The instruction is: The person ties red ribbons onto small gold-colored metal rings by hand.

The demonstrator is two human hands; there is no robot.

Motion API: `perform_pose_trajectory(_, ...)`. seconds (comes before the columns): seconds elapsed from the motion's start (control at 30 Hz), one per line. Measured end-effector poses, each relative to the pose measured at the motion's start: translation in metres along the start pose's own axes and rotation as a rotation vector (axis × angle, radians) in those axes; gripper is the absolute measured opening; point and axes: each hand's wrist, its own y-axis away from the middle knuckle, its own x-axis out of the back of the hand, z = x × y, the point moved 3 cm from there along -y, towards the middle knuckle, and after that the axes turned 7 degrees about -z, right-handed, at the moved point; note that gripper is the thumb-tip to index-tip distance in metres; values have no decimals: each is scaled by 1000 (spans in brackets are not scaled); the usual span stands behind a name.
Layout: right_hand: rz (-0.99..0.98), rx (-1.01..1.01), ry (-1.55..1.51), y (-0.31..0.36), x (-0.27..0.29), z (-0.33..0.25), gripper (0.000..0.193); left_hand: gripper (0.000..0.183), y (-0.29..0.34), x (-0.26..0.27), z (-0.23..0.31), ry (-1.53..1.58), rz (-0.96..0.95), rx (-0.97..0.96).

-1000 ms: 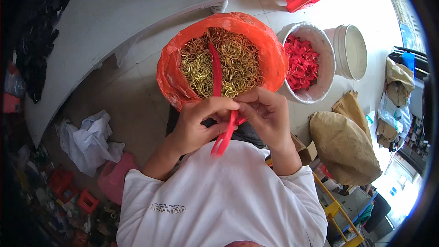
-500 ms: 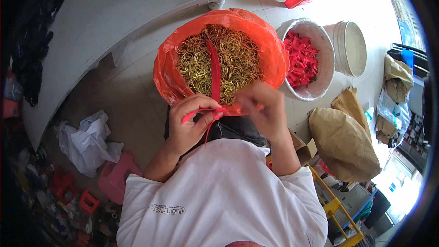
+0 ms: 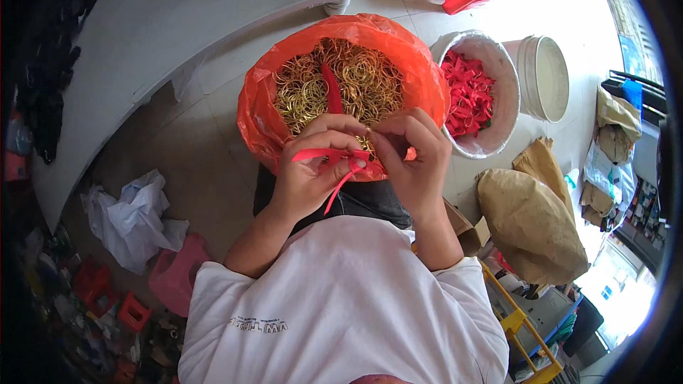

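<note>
My left hand (image 3: 316, 167) is closed on a narrow red ribbon (image 3: 319, 153), pinched between thumb and fingers, with one loose end hanging toward my lap. Its forefinger reaches across to the fingertips of my right hand (image 3: 416, 153). That hand is in a pinch; whatever small thing sits between its fingertips is too small to make out. Both hands are above the near rim of a wide container lined with an orange plastic bag (image 3: 255, 110). Many thin gold-coloured rings (image 3: 370, 75) fill it. Another red strip (image 3: 331, 89) lies on them, its near part hidden behind my left hand.
Right of the rings stands a white bucket (image 3: 509, 71) of red ribbon pieces (image 3: 468, 92), beside another pale bucket (image 3: 544, 78). A grey table (image 3: 163, 28) curves along the far left. Brown sacks (image 3: 530, 224) lie at right. White crumpled plastic (image 3: 135, 220) and a pink stool (image 3: 178, 274) are at left.
My right hand has moved in from the right to meet the left, closing into a pinch. My left hand has shifted slightly right and up with the ribbon.
</note>
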Motion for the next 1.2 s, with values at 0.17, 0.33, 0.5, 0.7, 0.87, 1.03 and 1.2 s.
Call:
perform_pose_trajectory(0.17, -103, 18, -370, 11, -7, 20, 10, 12, 3, 1, -9, 640, -146, 18)
perform_pose_trajectory(0.33, -480, -294, -1340, 38, -20, 23, 11, 15, 8, -1, -13, 985, -58, 141)
perform_pose_trajectory(0.5, -220, -127, -597, 22, -1, 0, 9, 20, 12, -3, -16, 696, 63, 337)
perform_pose_trajectory(0.7, -235, -213, -700, 12, 1, 4, 10, 20, 14, -4, -19, 812, -47, 324)
perform_pose_trajectory(0.87, -226, -251, -809, 7, -11, 11, 13, 19, 14, -5, -13, 747, -125, 320)
perform_pose_trajectory(1.03, -143, 113, -56, 20, -3, -8, 19, 14, 10, -4, -4, 633, 207, 257)
perform_pose_trajectory(1.2, -243, -373, -740, 25, 2, -1, 19, 12, 12, 2, 5, -6, 136, 141)
